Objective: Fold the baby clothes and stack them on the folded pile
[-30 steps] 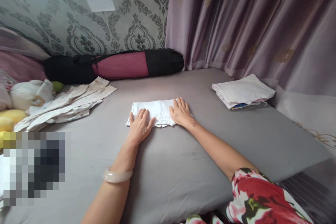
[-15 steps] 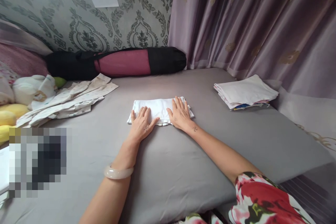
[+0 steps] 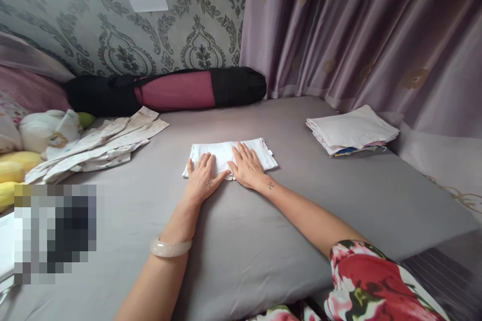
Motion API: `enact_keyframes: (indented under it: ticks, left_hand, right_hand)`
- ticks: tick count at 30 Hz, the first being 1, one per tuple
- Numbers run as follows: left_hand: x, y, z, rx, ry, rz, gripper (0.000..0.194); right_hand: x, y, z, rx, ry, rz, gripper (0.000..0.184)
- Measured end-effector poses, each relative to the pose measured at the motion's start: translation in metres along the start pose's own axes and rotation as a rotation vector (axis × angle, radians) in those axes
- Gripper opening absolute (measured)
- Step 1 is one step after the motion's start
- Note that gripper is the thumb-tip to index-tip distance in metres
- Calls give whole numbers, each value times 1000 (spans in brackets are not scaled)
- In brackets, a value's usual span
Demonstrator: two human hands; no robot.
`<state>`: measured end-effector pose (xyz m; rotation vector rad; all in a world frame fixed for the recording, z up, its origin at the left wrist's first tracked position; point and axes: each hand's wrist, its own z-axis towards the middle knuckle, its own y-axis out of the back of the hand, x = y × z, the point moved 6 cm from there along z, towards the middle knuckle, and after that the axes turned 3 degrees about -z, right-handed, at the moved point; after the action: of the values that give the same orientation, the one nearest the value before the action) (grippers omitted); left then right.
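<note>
A folded white cloth garment (image 3: 224, 150) lies flat on the grey bed sheet (image 3: 241, 241), its long side running left to right. My left hand (image 3: 203, 175) rests palm down on its left part, fingers stretched out and thumb pointing right. Beside it, my right hand (image 3: 246, 166) lies flat near the middle of the cloth, fingers extended. The two thumbs almost meet at the near edge. A small white tag shows at the cloth's right end. Neither hand grips anything.
Folded clothes are stacked (image 3: 352, 130) at the right. Loose patterned clothes (image 3: 109, 140) lie at the left by plush toys (image 3: 45, 130). A long black and maroon bag (image 3: 173, 91) lies against the wall, next to a purple curtain (image 3: 320, 25). The lower left is pixelated.
My right hand has slid left along the cloth, from its right end toward the middle, uncovering that end. My left hand has stayed in about the same place.
</note>
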<state>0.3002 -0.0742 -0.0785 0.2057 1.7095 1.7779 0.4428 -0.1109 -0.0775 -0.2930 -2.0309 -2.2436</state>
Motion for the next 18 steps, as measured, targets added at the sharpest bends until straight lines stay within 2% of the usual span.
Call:
enact_keyframes:
  ticks: [4, 6, 9, 12, 15, 18]
  left_hand:
    - [0, 0, 0, 12, 7, -26, 61]
    - [2, 2, 2, -1, 10, -59, 54]
    - [12, 18, 7, -118, 28, -114, 43]
    - [39, 38, 15, -208, 192, -147, 40]
    - [74, 49, 21, -135, 461, -135, 38]
    - [96, 56, 25, -50, 600, -101, 34]
  right_hand:
    - [-5, 2, 3, 51, 9, 113, 63]
    - [-13, 9, 7, 48, 18, 191, 59]
    - [-42, 30, 12, -18, -75, 289, 45]
    - [-86, 46, 13, -28, -261, 334, 34]
    - [-125, 51, 10, 22, -439, 302, 31]
    - [-148, 47, 7, 68, -547, 269, 32]
